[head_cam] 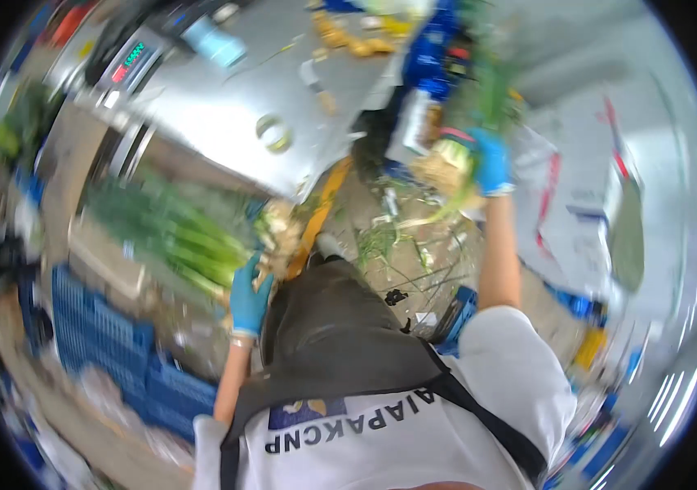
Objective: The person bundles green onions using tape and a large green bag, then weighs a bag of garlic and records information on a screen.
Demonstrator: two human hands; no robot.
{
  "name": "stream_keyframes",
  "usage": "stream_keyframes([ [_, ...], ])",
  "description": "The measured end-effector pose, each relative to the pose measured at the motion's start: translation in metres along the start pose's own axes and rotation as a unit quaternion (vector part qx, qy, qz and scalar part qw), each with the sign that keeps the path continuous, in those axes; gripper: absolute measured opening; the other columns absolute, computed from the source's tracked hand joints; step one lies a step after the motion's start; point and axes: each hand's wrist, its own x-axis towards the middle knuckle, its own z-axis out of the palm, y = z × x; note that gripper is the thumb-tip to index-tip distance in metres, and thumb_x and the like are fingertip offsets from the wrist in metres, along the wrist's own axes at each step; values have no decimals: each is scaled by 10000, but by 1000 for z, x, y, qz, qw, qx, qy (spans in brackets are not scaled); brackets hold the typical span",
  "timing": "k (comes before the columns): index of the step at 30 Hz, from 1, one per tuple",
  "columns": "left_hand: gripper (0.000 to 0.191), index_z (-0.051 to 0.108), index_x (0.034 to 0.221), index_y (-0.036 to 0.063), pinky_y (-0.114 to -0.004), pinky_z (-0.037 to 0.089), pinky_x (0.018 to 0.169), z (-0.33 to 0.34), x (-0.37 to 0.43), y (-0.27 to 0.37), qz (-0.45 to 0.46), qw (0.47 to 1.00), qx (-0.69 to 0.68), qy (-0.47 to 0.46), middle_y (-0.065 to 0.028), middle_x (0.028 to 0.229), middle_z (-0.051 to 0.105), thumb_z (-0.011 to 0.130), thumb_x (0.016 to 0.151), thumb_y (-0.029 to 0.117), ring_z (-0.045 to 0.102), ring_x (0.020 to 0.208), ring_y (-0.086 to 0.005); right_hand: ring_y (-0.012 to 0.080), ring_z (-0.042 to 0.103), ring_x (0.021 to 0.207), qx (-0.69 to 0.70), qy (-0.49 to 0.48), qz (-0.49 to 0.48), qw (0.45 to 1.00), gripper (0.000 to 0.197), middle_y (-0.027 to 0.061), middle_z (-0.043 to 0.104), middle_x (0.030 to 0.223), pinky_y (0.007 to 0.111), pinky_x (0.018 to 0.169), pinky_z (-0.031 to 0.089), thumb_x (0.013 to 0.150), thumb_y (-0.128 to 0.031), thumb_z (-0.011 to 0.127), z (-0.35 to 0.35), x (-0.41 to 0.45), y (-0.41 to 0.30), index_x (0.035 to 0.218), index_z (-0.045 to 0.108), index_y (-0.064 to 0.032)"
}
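Note:
My right hand (492, 160), in a blue glove, grips a bunch of leafy green stalks (495, 86). Its pale root ends (446, 162) point down and to the left, with a reddish band near them. My left hand (250, 297), also blue-gloved, has its fingers spread beside the pale roots of green-stalked vegetables (201, 245), which lie at the left. Whether its fingertips touch them is unclear from the blur. A roll of tape (274, 133) lies on the metal table (201, 116) ahead.
A scale with a lit display (131, 61) stands at the upper left. Blue plastic crates (100, 337) are at the lower left. Green scraps (382, 242) litter the floor by a yellow line (324, 211). White sheeting with red tape (547, 202) is at the right.

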Motion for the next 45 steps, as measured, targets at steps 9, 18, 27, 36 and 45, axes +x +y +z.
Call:
stream_keyframes([
  [9, 310, 617, 1139, 107, -420, 487, 773, -20, -22, -18, -82, 991, 107, 1, -158, 966, 617, 624, 862, 245, 600, 896, -346, 270, 602, 964, -387, 182, 90, 900, 566, 144, 635, 1129, 360, 877, 463, 906, -380, 597, -87, 122, 125, 1293, 511, 24],
  [18, 212, 688, 1046, 131, -396, 500, 811, -112, -32, -157, -241, 952, 120, 143, -142, 1040, 652, 554, 884, 160, 626, 929, -331, 190, 562, 1056, 16, -475, 10, 880, 708, 132, 561, 1245, 316, 886, 464, 856, -150, 677, 369, -107, -48, 1464, 318, -113],
  [27, 249, 701, 987, 65, -319, 497, 716, -220, 59, -384, -287, 946, -71, 134, -84, 847, 682, 614, 879, 272, 643, 769, -183, 429, 205, 1386, -373, -215, -45, 901, 1246, 271, 245, 1492, 533, 1136, 103, 650, -769, 618, 698, -193, -33, 1483, 114, 9],
  [36, 345, 622, 1132, 72, -414, 464, 843, -214, 183, -476, -146, 944, -129, 265, -186, 1048, 590, 513, 806, 40, 576, 973, -355, 396, 207, 1388, -429, -283, -163, 842, 1400, 216, 211, 1508, 600, 1083, 173, 444, -557, 848, 729, -276, -84, 1506, 78, -68],
  [45, 267, 624, 1044, 6, -395, 474, 832, -254, 201, -447, -155, 925, -55, 343, -189, 1016, 593, 628, 784, 66, 589, 959, -320, 398, 470, 1181, -325, -261, -67, 906, 1097, 233, 450, 1317, 447, 981, 412, 566, -396, 848, 727, -190, -46, 1453, 292, -69],
])
